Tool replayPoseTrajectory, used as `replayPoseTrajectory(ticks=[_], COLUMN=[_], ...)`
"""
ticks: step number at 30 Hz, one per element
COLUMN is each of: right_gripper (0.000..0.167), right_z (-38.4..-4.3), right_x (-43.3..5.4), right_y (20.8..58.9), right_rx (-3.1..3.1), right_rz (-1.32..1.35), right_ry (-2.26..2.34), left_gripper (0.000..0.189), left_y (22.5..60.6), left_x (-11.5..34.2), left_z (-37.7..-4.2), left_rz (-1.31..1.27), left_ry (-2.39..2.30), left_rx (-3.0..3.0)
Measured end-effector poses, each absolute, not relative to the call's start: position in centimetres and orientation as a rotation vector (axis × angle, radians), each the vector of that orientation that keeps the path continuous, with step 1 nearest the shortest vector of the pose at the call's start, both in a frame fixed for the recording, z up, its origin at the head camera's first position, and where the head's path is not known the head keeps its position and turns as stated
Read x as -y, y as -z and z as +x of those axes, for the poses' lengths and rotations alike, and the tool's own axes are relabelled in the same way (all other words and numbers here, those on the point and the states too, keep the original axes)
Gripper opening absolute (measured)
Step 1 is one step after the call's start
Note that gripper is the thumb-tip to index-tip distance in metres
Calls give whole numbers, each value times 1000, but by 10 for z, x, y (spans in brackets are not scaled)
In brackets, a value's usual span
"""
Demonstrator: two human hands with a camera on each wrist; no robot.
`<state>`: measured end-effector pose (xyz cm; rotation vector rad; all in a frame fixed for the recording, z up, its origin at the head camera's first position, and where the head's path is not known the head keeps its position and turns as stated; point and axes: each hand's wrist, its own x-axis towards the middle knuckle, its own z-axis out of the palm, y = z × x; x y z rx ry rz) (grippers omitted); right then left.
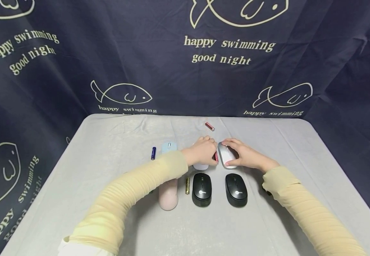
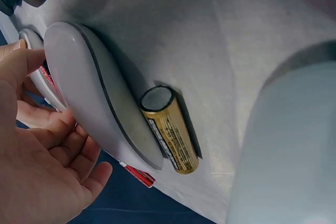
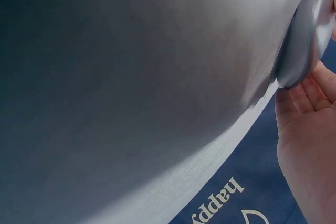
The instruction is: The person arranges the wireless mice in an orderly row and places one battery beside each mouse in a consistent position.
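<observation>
My left hand [image 1: 204,151] is over a white computer mouse [image 1: 200,166] and partly covers it. Its thumb and index finger pinch a red battery [image 1: 216,157], which the left wrist view shows between that mouse and the neighbouring one. My right hand [image 1: 245,155] grips a silver-edged white mouse [image 1: 226,155], thumb at its near end and fingers at its far end. A gold battery [image 2: 172,132] lies beside the white mouse in the left wrist view. The right wrist view catches only one side of the gripped mouse [image 3: 304,40].
Two black mice [image 1: 202,189] stand nearer the front. Leftward are a pink mouse [image 1: 168,197], a light blue mouse [image 1: 169,146] and a blue battery [image 1: 153,153]. Another red battery [image 1: 209,126] lies at the back. A dark thing [image 1: 268,193] is mostly hidden by the right sleeve.
</observation>
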<state>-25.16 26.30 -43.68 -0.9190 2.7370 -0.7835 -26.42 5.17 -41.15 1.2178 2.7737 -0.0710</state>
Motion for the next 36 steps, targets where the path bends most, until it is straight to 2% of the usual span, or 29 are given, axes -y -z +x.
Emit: replayPoseTrajectory(ticks=[10,24,36], right_gripper=[81,81,81], right_z=[-252,-253,-253], right_x=[-264,-263,-264], right_y=[438,437,439], right_rx=[-2736,-2737,-2737], right_rz=[-911,-915,-913], right_ry=[771,772,777], left_gripper=[54,59,56], left_y=[411,409,401], left_x=[-55,-55,-54], left_z=[-261,-261,-269], left_rz=[1200,1188,1171], left_ry=[145,118,88], left_rx=[-2755,-2751,-2773])
